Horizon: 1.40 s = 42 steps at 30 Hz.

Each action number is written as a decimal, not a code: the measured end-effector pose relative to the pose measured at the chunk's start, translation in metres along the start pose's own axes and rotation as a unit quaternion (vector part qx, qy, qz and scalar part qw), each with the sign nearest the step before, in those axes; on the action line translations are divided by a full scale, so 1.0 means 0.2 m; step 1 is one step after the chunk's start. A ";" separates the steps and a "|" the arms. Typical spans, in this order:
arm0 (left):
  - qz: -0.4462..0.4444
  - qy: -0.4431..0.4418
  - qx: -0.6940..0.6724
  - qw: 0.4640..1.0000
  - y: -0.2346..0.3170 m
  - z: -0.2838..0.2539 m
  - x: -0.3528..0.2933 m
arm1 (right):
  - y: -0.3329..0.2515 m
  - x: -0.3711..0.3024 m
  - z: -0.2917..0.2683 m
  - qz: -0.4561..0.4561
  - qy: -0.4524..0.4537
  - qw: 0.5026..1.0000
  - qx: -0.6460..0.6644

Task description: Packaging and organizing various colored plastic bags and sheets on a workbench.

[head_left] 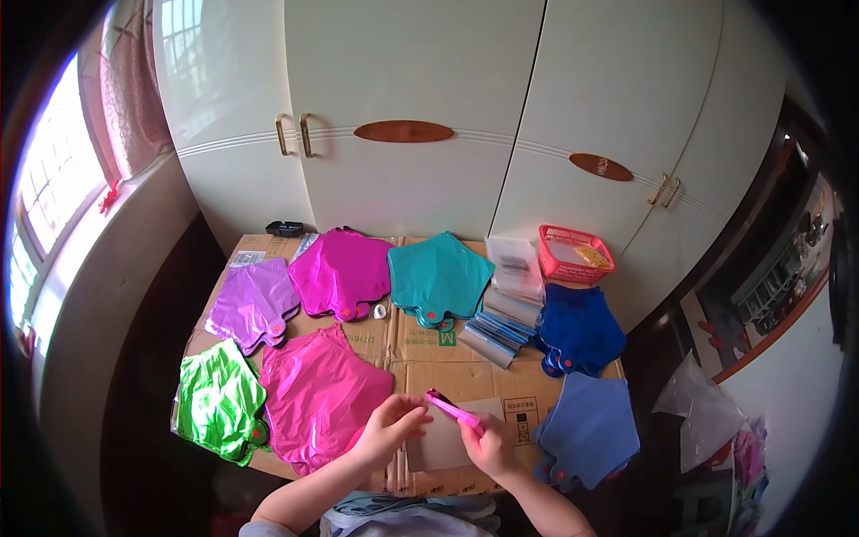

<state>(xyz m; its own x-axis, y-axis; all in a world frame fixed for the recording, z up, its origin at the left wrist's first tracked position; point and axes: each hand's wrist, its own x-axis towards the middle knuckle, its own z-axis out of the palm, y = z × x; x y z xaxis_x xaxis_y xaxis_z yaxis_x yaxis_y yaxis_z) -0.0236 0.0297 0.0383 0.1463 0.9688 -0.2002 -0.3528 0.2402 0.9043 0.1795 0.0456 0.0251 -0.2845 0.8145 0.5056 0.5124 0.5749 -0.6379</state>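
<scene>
My right hand (490, 445) is closed round a slim pink tool (461, 413) with a dark head, perhaps a small stapler; its exact kind does not show. Close to that head is my left hand (394, 428), its fingers curled together; whatever they may pinch is too small to make out. Below both hands lies a flat beige card (438, 447) on the cardboard-covered table (429, 371). To the left sits a large pink foil stack (322, 394), which looks like flat balloons, with its near edge by my left forearm.
More flat foil stacks ring the table: green (216, 398), lilac (253, 300), magenta (340, 273), teal (440, 273), dark blue (580, 327) and pale blue (591, 430). Shiny strips (501, 327), clear plastic bags (514, 262) and a pink basket (573, 270) stand far right.
</scene>
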 end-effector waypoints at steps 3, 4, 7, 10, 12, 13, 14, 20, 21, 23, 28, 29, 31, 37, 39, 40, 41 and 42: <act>-0.135 -0.057 -0.252 0.956 0.09 0.07 -0.08 | -0.01 0.05 -0.06 -0.232 0.032 0.958 -0.163; -0.129 -0.045 -0.242 0.961 0.09 0.08 -0.08 | -0.03 0.05 -0.06 -0.251 0.028 0.949 -0.189; -0.113 -0.013 -0.210 0.971 0.06 0.07 -0.07 | -0.06 0.05 -0.06 -0.295 0.029 0.925 -0.238; -0.109 0.002 -0.171 0.979 0.04 0.04 -0.04 | -0.09 0.05 -0.07 -0.320 0.023 0.914 -0.249; -0.113 0.012 -0.139 0.984 0.05 0.06 -0.05 | -0.09 0.04 -0.08 -0.320 0.013 0.914 -0.247; -0.102 0.010 -0.118 0.988 0.05 0.06 -0.05 | -0.09 0.04 -0.08 -0.319 0.007 0.915 -0.247; -0.091 0.007 -0.098 0.991 0.05 0.05 -0.04 | -0.10 0.04 -0.09 -0.318 0.001 0.916 -0.245; -0.042 0.010 0.006 0.999 -0.02 0.00 -0.04 | -0.13 0.07 -0.11 -0.330 -0.016 0.914 -0.236; -0.038 0.010 0.012 0.999 -0.02 0.00 -0.04 | -0.13 0.07 -0.12 -0.327 -0.016 0.916 -0.230; -0.026 0.001 0.024 0.999 0.00 0.00 -0.05 | -0.14 0.07 -0.12 -0.324 -0.014 0.919 -0.222; -0.060 -0.001 -0.126 0.990 0.08 0.04 -0.06 | -0.14 0.08 -0.13 -0.338 0.009 0.911 -0.234; -0.069 -0.006 -0.155 0.985 0.07 0.01 -0.06 | -0.14 0.09 -0.13 -0.343 0.008 0.908 -0.239; -0.076 0.000 -0.165 0.983 0.09 0.01 -0.06 | -0.16 0.10 -0.14 -0.350 0.005 0.903 -0.250; -0.043 0.021 -0.074 0.996 0.09 0.03 -0.05 | -0.16 0.10 -0.14 -0.357 0.005 0.896 -0.263; -0.023 0.026 -0.040 0.999 0.08 0.02 -0.06 | -0.17 0.10 -0.14 -0.356 0.005 0.898 -0.258; -0.009 0.025 -0.020 0.999 0.07 0.01 -0.06 | -0.17 0.10 -0.14 -0.355 0.005 0.899 -0.256; 0.005 0.024 0.000 1.000 0.06 0.00 -0.05 | -0.17 0.09 -0.14 -0.357 0.003 0.898 -0.256; 0.019 0.022 0.020 0.999 0.05 0.00 -0.05 | -0.16 0.10 -0.14 -0.360 0.002 0.897 -0.256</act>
<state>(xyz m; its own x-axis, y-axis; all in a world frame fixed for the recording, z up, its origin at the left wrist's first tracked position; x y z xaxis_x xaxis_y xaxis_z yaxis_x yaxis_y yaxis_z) -0.0298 0.0223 0.0497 0.0914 0.9792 -0.1810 -0.3193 0.2010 0.9261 0.1802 0.0401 0.0721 -0.6888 0.2446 0.6825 0.5020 0.8401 0.2056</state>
